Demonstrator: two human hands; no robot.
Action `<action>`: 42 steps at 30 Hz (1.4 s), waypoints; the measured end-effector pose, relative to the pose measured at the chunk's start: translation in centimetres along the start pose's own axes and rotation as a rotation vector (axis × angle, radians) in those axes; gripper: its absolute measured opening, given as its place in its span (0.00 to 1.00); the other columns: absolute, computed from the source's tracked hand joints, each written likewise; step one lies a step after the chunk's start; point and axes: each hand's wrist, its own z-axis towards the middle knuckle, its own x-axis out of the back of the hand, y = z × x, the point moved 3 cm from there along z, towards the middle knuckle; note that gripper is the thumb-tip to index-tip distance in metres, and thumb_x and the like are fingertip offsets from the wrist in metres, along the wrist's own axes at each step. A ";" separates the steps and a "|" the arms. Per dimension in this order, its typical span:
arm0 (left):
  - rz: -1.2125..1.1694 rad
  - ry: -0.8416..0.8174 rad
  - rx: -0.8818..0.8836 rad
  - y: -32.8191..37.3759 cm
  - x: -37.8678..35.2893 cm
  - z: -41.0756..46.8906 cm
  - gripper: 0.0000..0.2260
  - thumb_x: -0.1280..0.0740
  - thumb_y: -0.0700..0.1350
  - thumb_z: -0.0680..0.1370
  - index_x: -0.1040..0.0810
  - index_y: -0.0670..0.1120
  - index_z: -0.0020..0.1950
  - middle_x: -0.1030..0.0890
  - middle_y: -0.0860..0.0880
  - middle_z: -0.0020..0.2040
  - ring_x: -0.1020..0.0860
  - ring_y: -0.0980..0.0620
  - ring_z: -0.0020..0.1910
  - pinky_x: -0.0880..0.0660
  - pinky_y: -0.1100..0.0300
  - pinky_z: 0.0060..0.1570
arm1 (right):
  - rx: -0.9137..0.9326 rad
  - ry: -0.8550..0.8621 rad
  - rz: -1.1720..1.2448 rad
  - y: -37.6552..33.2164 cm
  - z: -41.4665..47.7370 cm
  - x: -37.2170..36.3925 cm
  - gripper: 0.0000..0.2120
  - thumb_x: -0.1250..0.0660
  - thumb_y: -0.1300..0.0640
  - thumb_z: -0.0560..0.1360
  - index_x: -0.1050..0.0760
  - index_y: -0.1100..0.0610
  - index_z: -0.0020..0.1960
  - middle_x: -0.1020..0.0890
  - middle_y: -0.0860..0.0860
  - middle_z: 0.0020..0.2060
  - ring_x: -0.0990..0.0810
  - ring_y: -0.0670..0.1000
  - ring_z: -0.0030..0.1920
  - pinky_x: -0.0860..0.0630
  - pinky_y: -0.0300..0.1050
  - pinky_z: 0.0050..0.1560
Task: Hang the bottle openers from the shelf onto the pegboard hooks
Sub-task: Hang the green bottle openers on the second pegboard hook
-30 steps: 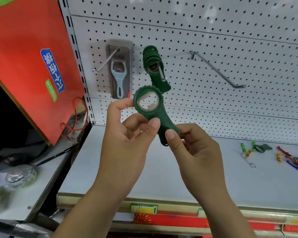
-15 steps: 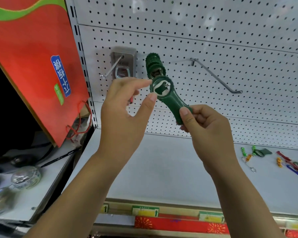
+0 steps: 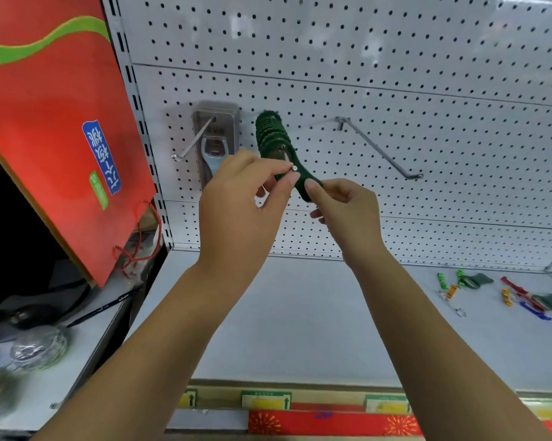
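Note:
A dark green bottle opener (image 3: pixel 303 183) is held at the tip of the middle pegboard hook (image 3: pixel 294 168). My right hand (image 3: pixel 344 211) pinches its handle from below. My left hand (image 3: pixel 242 198) pinches its ring end right at the hook's metal tip. Behind it a stack of several green openers (image 3: pixel 269 135) hangs on the same hook. A carded blue-grey opener (image 3: pixel 215 148) hangs on the left hook (image 3: pixel 190 148). The long right hook (image 3: pixel 379 148) is bare. More openers (image 3: pixel 473 280) lie on the white shelf (image 3: pixel 300 319) at the far right.
A red paper bag (image 3: pixel 55 128) hangs to the left of the pegboard (image 3: pixel 395 74). A side counter at lower left carries a pen (image 3: pixel 102 310) and a clear lid (image 3: pixel 39 348). Small coloured keyring openers (image 3: pixel 522 297) lie with the green ones on the right.
Both hands have lifted the green opener from chest height up to the middle hook; its ring end now sits at the hook's tip.

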 end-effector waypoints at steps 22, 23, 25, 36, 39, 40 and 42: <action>0.175 -0.378 0.185 -7.5 -3.6 -9.7 0.18 0.30 0.51 0.79 0.23 0.48 0.68 0.21 0.51 0.66 0.26 0.51 0.67 0.31 0.53 0.69 | 0.210 -0.213 -0.605 9.3 -3.7 4.7 0.20 0.30 0.44 0.76 0.24 0.46 0.67 0.23 0.34 0.61 0.27 0.41 0.65 0.31 0.35 0.65; 0.210 -0.462 0.196 -8.1 -4.0 -10.9 0.19 0.31 0.52 0.80 0.24 0.49 0.69 0.23 0.51 0.68 0.28 0.51 0.69 0.34 0.54 0.71 | 0.204 -0.227 -0.654 10.5 -4.0 5.4 0.21 0.30 0.43 0.77 0.24 0.47 0.68 0.23 0.38 0.65 0.28 0.43 0.68 0.30 0.41 0.68; 0.278 -0.604 0.221 -8.8 -4.9 -13.0 0.22 0.34 0.55 0.80 0.26 0.50 0.72 0.27 0.52 0.73 0.32 0.51 0.73 0.39 0.54 0.73 | 0.187 -0.254 -0.737 13.1 -4.4 7.0 0.23 0.32 0.42 0.77 0.25 0.49 0.70 0.24 0.43 0.69 0.30 0.46 0.71 0.30 0.47 0.70; 0.313 -0.909 0.313 -2.8 -17.4 -18.7 0.27 0.39 0.60 0.81 0.37 0.53 0.78 0.40 0.54 0.81 0.45 0.54 0.80 0.48 0.51 0.78 | -0.100 -0.324 -0.841 24.7 -3.6 21.4 0.27 0.35 0.40 0.78 0.30 0.49 0.75 0.28 0.45 0.73 0.36 0.48 0.75 0.38 0.44 0.72; 0.277 -0.947 0.327 0.3 -22.7 -19.2 0.27 0.40 0.60 0.82 0.38 0.53 0.79 0.43 0.56 0.81 0.48 0.56 0.81 0.51 0.53 0.78 | -0.140 -0.246 -0.841 26.6 -1.6 27.7 0.26 0.33 0.43 0.78 0.28 0.52 0.72 0.25 0.49 0.71 0.34 0.51 0.74 0.36 0.47 0.72; 0.274 -0.961 0.312 1.2 -24.3 -19.5 0.26 0.41 0.60 0.82 0.38 0.53 0.79 0.43 0.56 0.81 0.48 0.56 0.80 0.52 0.53 0.78 | -0.150 -0.215 -0.836 27.2 -0.8 29.7 0.25 0.33 0.44 0.78 0.27 0.53 0.71 0.24 0.50 0.70 0.33 0.52 0.74 0.33 0.49 0.72; 0.272 -0.984 0.276 3.0 -27.6 -20.2 0.26 0.40 0.59 0.82 0.36 0.52 0.78 0.42 0.55 0.81 0.48 0.56 0.80 0.52 0.54 0.77 | -0.168 -0.166 -0.836 28.5 0.5 33.7 0.24 0.32 0.46 0.78 0.26 0.55 0.70 0.22 0.52 0.68 0.32 0.53 0.72 0.32 0.50 0.70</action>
